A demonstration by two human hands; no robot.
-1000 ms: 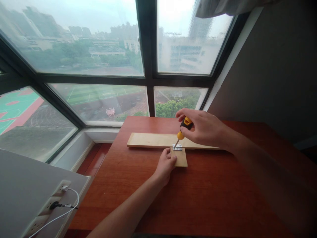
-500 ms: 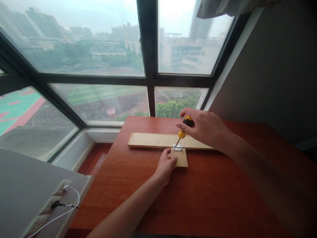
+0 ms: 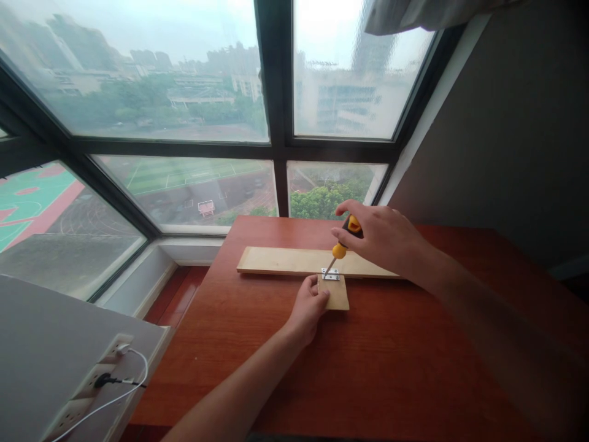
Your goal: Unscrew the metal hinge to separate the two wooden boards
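My right hand is closed around the yellow and black handle of a screwdriver. The tool leans, and its tip meets the left part of a small metal hinge. That hinge lies across the joint between a long pale wooden board and a small square wooden piece. Gripping the small piece by its left edge is my left hand, thumb on top. The fingers beneath the piece are partly hidden, and my right hand and forearm cover the long board's right end.
Everything rests on a reddish-brown wooden table. Large windows with dark frames rise behind it. At the lower left, a low white wall carries sockets with a white cable and a black plug.
The screwdriver handle has turned slightly in my right hand, showing a different yellow patch, and shifted a touch right. My left hand and the wooden pieces stay in place.
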